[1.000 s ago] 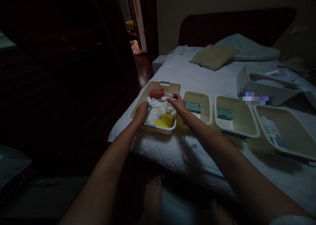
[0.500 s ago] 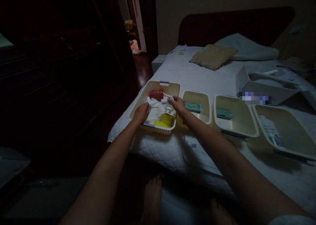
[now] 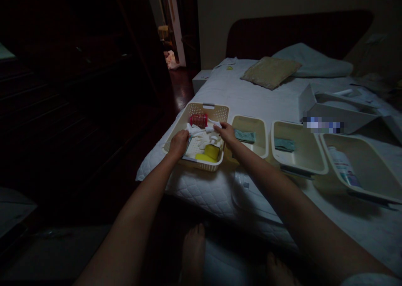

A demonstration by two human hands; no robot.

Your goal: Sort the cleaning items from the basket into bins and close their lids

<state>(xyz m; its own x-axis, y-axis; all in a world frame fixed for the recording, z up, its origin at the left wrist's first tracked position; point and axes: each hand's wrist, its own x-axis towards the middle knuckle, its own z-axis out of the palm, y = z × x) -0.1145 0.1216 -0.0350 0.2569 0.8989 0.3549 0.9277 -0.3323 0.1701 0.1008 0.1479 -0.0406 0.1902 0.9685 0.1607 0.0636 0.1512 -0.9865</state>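
Observation:
A white perforated basket (image 3: 210, 165) stands at the bed's near left corner, and both my hands are over it. My left hand (image 3: 179, 143) is closed at the left side, on the end of a white glove (image 3: 196, 131); a teal edge shows by its fingers. My right hand (image 3: 225, 132) pinches white material at the glove's other side, partly hidden by the fingers. Below lies another crumpled white glove (image 3: 204, 142). A pump bottle with yellow contents (image 3: 212, 152), a yellow sponge (image 3: 203, 157) and a red mesh cylinder (image 3: 199, 120) are also inside.
Right of the basket stand cream bins: one with a green cloth (image 3: 245, 136), another with a green cloth (image 3: 284, 144), and one with a white bottle (image 3: 344, 166). A clear lid (image 3: 251, 194) lies in front. Farther back are a white box (image 3: 342, 114) and a beige pillow (image 3: 270, 72).
Both hands stay nearly where they were, holding the white material over the basket. The view has shifted very slightly.

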